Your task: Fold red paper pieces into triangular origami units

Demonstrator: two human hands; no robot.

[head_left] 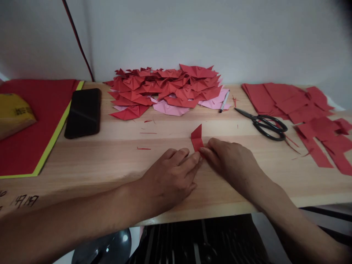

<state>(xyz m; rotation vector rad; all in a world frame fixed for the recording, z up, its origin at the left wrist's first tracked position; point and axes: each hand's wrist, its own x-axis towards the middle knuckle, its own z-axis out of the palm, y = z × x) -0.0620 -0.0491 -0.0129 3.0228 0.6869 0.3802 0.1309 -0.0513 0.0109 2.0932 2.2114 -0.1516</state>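
Observation:
A small folded piece of red paper (197,140) stands near the middle of the table, its upper part angled to a point. My right hand (229,156) pinches its lower right edge between thumb and fingers. From the left, my left hand (176,174) reaches the paper's bottom end, fingers bent and closed together with the tips against it. Where both hands meet, the lower end of the paper is hidden. Behind them lies a heap of folded red paper shapes (170,88), with a few pink paper shapes (170,108) at its front.
Black-handled scissors (265,124) lie to the right, beside stacked red paper pieces (275,99) and loose red offcuts (324,135). A pen (224,101) rests by the heap. On the left are a black phone (83,113), a large red sheet (33,154) with yellow edging, and a yellow package (15,113).

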